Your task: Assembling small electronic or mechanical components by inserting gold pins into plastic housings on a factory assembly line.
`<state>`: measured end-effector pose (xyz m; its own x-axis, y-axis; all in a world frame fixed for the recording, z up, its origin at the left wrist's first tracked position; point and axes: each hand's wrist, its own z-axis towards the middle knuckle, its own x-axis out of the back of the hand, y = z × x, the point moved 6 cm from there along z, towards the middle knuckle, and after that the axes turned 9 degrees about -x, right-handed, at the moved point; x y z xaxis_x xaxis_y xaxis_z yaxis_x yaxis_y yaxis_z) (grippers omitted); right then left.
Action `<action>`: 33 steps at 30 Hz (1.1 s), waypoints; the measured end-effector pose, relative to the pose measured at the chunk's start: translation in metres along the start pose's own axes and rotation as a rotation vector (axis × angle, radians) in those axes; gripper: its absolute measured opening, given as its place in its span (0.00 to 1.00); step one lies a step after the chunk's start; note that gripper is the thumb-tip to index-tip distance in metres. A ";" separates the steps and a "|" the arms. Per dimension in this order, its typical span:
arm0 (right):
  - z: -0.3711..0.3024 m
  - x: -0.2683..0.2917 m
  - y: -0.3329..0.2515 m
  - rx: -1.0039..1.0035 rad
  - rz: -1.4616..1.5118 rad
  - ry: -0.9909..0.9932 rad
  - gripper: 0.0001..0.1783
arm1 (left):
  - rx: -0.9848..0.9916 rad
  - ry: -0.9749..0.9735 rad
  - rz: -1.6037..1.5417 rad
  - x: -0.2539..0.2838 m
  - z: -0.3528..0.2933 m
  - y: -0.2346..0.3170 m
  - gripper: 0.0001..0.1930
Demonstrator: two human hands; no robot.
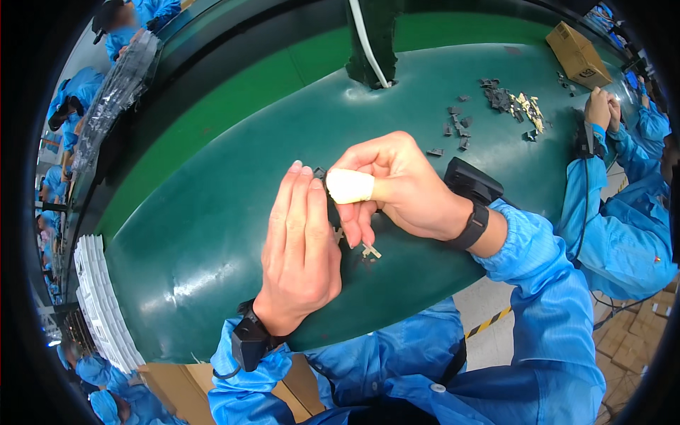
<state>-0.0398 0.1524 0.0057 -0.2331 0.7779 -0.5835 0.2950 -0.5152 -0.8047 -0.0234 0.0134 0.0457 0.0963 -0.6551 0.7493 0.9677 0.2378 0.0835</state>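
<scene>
My left hand [301, 248] is raised over the green table, its fingers straight and pressed together and its thumb hidden. Close against it, my right hand [411, 188] curls its fingers in a pinch. A pale cream finger cot [350, 185] covers the right thumb. Between the hands only a sliver of something dark shows; its shape is hidden. Just below the right fingertips, a few small cream and dark pieces [370, 252] lie on the table.
Farther right on the green table [212, 212] lie black plastic pieces [499, 99] and cream pieces [528, 110]. A cardboard box [577, 55] stands at the far right, near a co-worker's hands [602, 110]. White stacked trays [103, 304] line the left end. A pole [372, 42] rises at the back.
</scene>
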 end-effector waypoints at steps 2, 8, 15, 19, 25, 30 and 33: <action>0.000 0.003 0.004 -0.025 -0.005 0.018 0.09 | 0.033 -0.033 0.070 -0.006 -0.005 -0.001 0.27; 0.001 0.001 0.002 -0.026 0.000 0.023 0.09 | 0.043 -0.015 -0.024 0.001 -0.004 -0.001 0.26; 0.002 0.002 0.000 -0.079 -0.081 0.024 0.09 | 0.379 0.130 -0.265 0.006 -0.021 -0.018 0.14; 0.000 0.002 0.001 -0.083 -0.145 0.022 0.09 | 0.514 0.081 -0.414 0.001 -0.024 -0.023 0.05; 0.003 0.000 0.000 -0.010 -0.214 0.020 0.08 | 0.772 0.163 -0.821 -0.012 -0.035 -0.030 0.07; -0.001 -0.004 -0.001 -0.048 -0.285 -0.020 0.08 | 0.808 0.171 -0.980 -0.018 -0.036 -0.031 0.09; -0.001 -0.007 0.000 -0.040 -0.294 -0.047 0.08 | 0.799 0.161 -1.077 -0.019 -0.039 -0.033 0.07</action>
<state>-0.0378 0.1475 0.0101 -0.3563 0.8738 -0.3309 0.2447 -0.2545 -0.9356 -0.0478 -0.0104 0.0030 -0.5390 -0.8422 -0.0101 0.1853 -0.1303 0.9740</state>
